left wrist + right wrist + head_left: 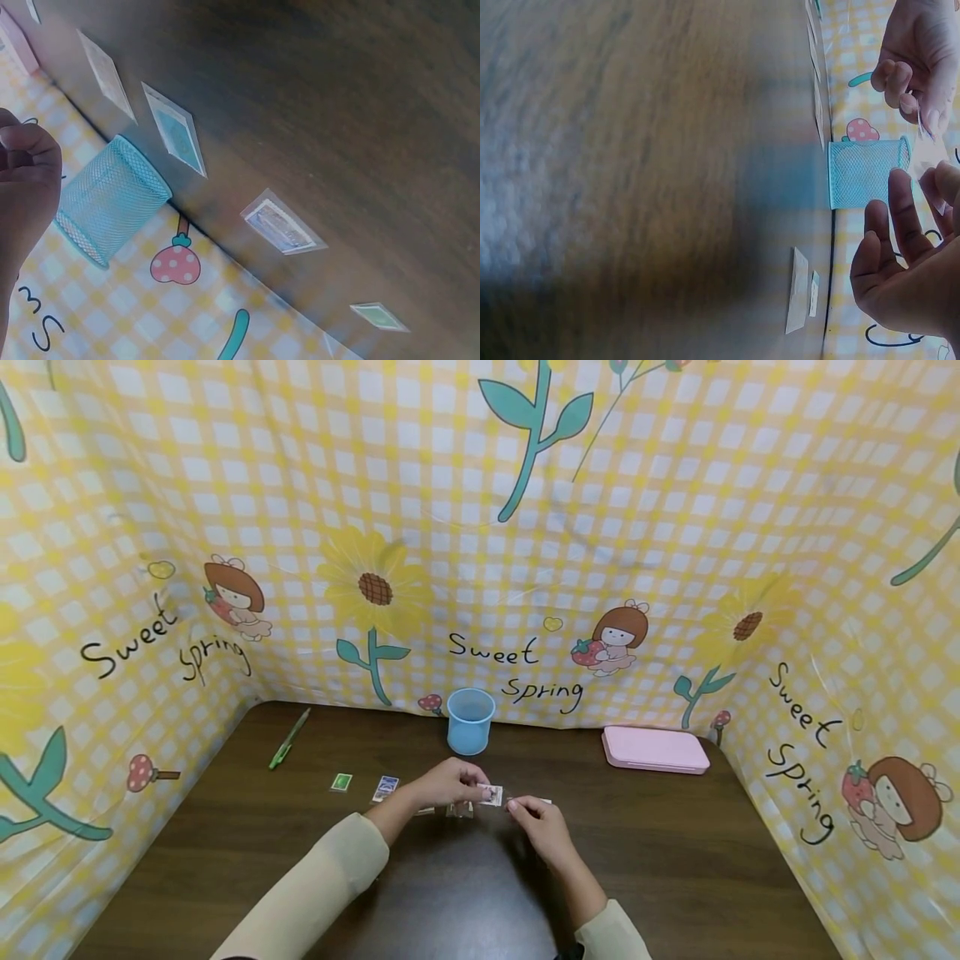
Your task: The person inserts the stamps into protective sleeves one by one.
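My left hand (pixel 450 782) pinches a small stamp (pixel 492 795) with a printed picture, above the table's middle. My right hand (pixel 545 832) is close beside it, thumb and forefinger pinching the edge of a thin clear sleeve (pixel 932 154) in the right wrist view. How far the stamp sits inside that sleeve cannot be told. Below and left of the hands lie a purple-blue stamp (pixel 279 226) in a clear sleeve, a green stamp (pixel 341 782) and a teal stamp (pixel 178 136). Another pale sleeved piece (pixel 107 75) is beside the teal one.
A light-blue mesh cup (pixel 470 727) stands behind the hands against the checked cloth (pixel 420 510). At the back right rests a pink case (pixel 655 750); a green pen (pixel 289 740) lies at the back left. Pale flat pieces (pixel 797 291) lie near the right hand.
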`<state>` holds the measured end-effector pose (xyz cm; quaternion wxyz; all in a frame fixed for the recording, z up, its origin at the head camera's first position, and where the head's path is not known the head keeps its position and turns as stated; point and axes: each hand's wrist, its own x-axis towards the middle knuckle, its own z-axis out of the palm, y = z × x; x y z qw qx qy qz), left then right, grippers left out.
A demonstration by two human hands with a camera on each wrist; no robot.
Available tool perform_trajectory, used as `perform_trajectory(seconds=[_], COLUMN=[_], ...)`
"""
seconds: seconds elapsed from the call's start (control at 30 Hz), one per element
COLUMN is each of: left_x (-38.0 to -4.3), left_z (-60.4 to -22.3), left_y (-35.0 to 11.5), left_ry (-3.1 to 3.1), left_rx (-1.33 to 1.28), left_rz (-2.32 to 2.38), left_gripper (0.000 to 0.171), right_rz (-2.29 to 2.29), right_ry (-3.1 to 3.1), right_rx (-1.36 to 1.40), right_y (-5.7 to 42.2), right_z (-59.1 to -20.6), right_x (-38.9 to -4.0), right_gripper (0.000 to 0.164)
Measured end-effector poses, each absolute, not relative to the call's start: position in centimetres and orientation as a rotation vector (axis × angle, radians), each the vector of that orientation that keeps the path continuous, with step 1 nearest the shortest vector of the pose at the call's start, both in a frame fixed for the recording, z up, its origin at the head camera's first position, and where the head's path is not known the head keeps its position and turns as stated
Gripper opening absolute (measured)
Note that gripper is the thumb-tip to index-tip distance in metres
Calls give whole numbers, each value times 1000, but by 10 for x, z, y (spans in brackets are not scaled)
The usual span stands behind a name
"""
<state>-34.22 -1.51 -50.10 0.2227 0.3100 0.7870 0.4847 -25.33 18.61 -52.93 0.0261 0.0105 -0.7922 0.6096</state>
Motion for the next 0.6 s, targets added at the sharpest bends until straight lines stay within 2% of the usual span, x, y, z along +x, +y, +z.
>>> perform_trajectory(seconds=[0.6], left_x=[-341], left_z=[-500], left_y=[-14], left_ry=[2198], left_rx=[890], left_rz=[1223], left_gripper=[6], right_rz=[1879], right_ry=[-2444], right_rx=[30], right_y=[187], right_z=[-534], right_x=[-252], right_gripper=[18])
